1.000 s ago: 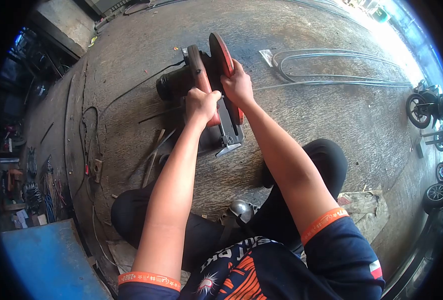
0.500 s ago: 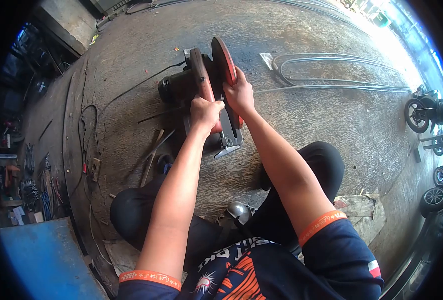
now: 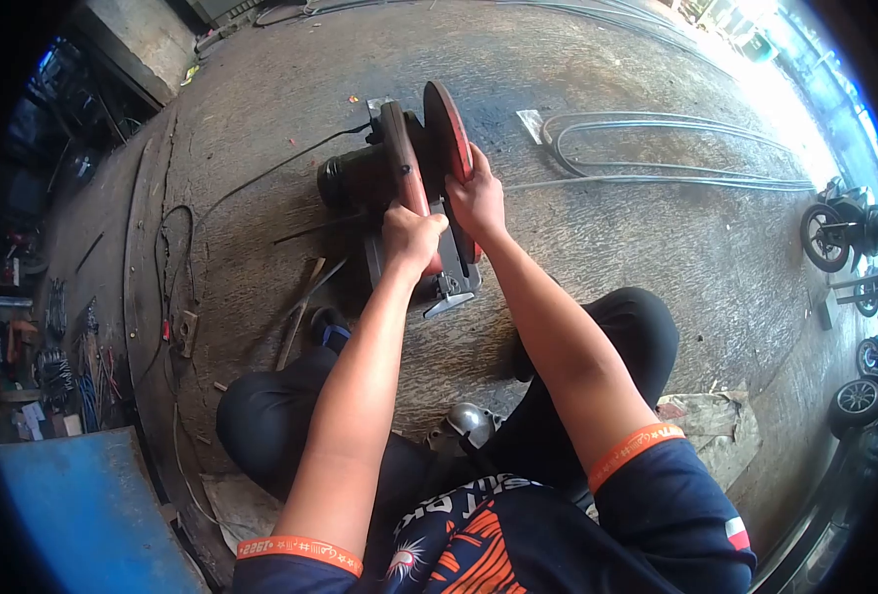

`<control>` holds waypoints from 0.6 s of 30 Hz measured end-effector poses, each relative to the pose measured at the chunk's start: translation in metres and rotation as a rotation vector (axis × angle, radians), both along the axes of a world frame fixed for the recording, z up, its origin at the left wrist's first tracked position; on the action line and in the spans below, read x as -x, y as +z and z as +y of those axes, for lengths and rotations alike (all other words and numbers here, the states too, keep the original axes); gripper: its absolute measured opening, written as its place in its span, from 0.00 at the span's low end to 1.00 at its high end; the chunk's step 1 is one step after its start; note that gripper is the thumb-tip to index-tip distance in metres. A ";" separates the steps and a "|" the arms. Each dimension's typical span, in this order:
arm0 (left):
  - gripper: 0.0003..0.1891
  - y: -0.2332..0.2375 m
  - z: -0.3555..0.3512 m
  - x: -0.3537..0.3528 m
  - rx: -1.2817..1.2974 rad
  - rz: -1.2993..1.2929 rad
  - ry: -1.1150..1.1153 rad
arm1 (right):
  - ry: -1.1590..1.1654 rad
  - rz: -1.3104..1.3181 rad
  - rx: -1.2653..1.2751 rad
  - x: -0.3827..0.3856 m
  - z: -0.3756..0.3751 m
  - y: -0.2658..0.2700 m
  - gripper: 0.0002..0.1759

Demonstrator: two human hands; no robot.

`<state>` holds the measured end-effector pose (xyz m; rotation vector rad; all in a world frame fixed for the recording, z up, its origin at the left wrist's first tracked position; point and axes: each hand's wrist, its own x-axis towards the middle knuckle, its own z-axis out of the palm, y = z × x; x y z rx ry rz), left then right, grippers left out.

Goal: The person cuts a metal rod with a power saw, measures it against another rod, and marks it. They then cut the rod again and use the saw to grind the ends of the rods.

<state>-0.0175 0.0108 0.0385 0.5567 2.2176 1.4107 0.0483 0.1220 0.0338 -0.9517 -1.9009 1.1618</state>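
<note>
Chop saw on floor; left hand clenched on red handle, right hand clasping red guard just beside; better steady, fingers off disc edge

Right of the red chop saw, the grey concrete floor is bare until looped grey cables; left, thin metal rods and black cord block.
</note>
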 end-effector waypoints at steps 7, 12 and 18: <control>0.15 0.023 -0.009 -0.019 -0.010 -0.091 0.069 | -0.008 -0.026 -0.016 0.000 0.000 -0.009 0.33; 0.13 -0.004 -0.007 -0.018 -0.145 -0.033 0.109 | -0.016 0.004 -0.012 -0.002 -0.006 -0.009 0.31; 0.17 -0.007 -0.010 -0.021 -0.068 -0.016 0.098 | -0.026 -0.055 -0.040 -0.004 -0.007 -0.013 0.32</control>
